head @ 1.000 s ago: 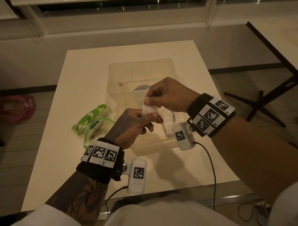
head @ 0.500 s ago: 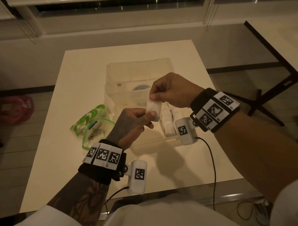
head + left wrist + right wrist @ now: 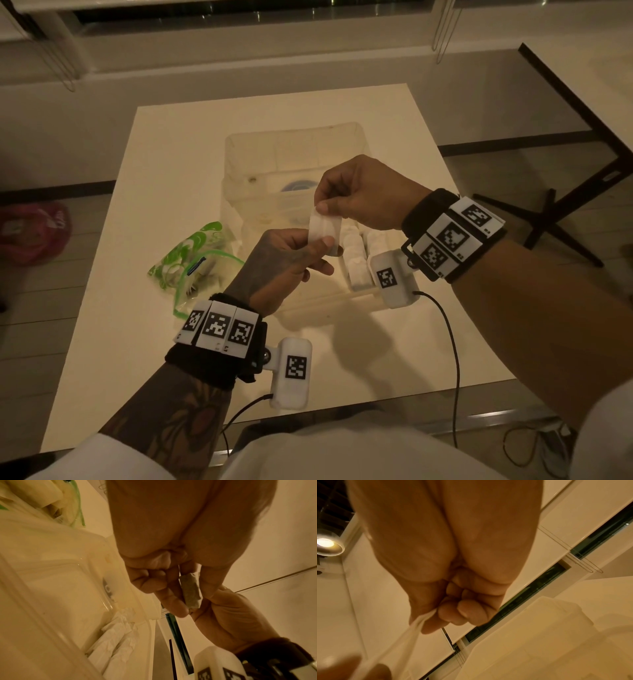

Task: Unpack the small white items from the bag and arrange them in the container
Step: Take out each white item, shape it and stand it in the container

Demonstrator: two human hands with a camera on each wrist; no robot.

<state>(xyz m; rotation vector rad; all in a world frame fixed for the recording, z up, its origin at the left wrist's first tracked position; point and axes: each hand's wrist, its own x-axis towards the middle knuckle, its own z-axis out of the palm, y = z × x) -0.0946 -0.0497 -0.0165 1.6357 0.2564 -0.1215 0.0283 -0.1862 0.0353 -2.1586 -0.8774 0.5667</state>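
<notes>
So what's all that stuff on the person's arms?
Each wrist wears a black band carrying white tiles printed with black square codes. A white rounded camera box hangs off each, trailing a thin black cable. The left forearm is tattooed, and the sleeves are white.

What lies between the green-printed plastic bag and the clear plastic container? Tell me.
Head view: a bare strip of the cream table separates green-printed plastic bag from clear plastic container.
</notes>
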